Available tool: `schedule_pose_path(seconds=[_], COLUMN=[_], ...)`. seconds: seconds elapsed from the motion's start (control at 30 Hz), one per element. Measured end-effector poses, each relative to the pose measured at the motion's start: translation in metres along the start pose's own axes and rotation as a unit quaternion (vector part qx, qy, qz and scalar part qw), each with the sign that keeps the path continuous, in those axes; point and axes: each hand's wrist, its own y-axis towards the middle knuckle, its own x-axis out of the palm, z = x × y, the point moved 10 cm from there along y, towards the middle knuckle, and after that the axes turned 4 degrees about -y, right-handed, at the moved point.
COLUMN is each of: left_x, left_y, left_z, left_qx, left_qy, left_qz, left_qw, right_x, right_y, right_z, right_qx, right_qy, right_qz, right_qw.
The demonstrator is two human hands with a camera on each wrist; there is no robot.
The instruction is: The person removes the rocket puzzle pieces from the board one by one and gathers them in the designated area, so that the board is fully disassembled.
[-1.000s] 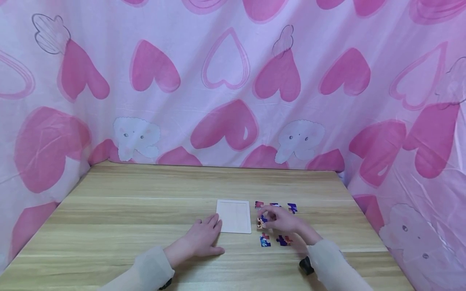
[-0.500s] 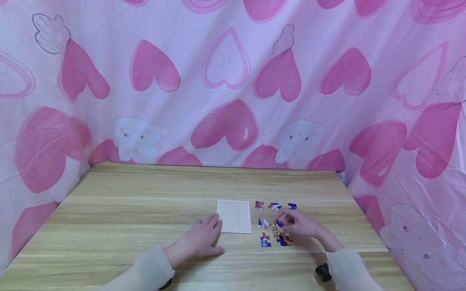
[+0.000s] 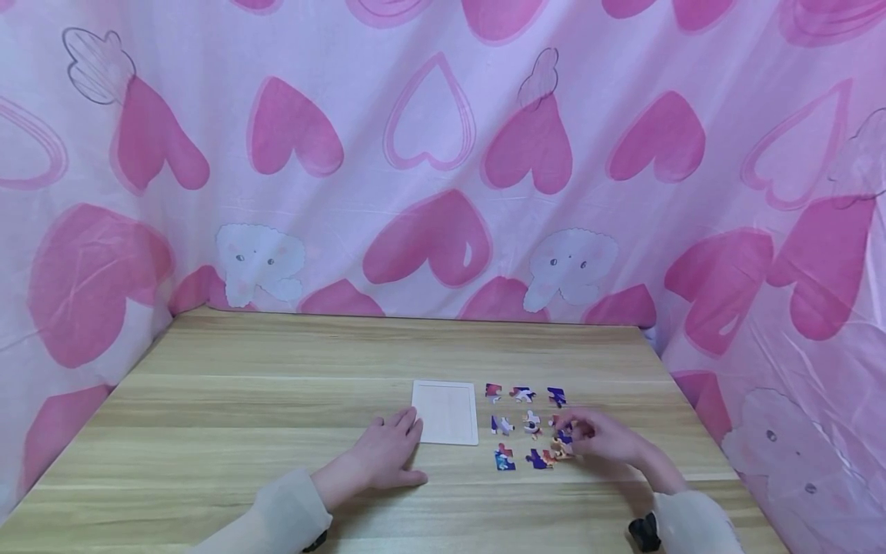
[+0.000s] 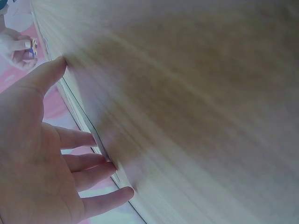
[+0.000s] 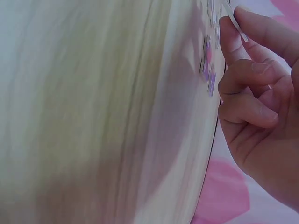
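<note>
My right hand (image 3: 607, 440) pinches a jigsaw puzzle piece (image 3: 562, 445) between thumb and fingers, at the right end of the middle row of pieces. In the right wrist view this piece (image 5: 237, 23) appears edge-on as a thin pale strip. Other colourful pieces lie apart in rows, among them a middle piece (image 3: 531, 424) and a left one (image 3: 502, 425). My left hand (image 3: 386, 455) lies with fingers extended, its fingertips on the left edge of a square pale wooden puzzle tray (image 3: 446, 414). No pieces sit in the tray.
Everything lies on a wood-grain table (image 3: 277, 385). A pink heart-patterned curtain (image 3: 429, 154) hangs behind it and along both sides. The piece rows stand just right of the tray.
My right hand has moved right along the middle row. A left piece, then a middle piece, now lie on the table where it passed. The left hand has stayed put.
</note>
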Motion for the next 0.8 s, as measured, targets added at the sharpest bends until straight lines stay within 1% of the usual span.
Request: schedule_pose_path(seconds=[0.13,0.3,0.37,0.5,0.6,0.8], left_x=[0.0,0.001,0.001,-0.001,-0.001,0.0], left_y=[0.0,0.0,0.0,0.0,0.0,0.0], left_z=[0.0,0.0,0.0,0.001,0.001,0.0], left_qx=[0.001,-0.001,-0.001,0.0,-0.002,-0.003], left_qy=[0.001,0.001,0.003,0.008,0.008,0.008], left_qz=[-0.001,-0.005,-0.003,0.001,-0.003,-0.009], left_qw=[1.0,1.0,1.0,1.0,1.0,0.9999], right_x=[-0.003,-0.004,-0.003,-0.001,-0.001,-0.001], right_y=[-0.009,-0.015,-0.016,-0.014,-0.013,-0.013], right_z=[0.005,0.015,0.019,0.023,0.023,0.019], right_qx=[-0.012,-0.003,0.0,-0.008,-0.011,0.004], right_qy=[0.024,0.035,0.035,0.019,0.007,0.0], right_qz=[-0.007,-0.006,-0.004,0.007,0.02,0.033], right_qw=[0.9996,0.9994,0.9994,0.9998,0.9997,0.9995])
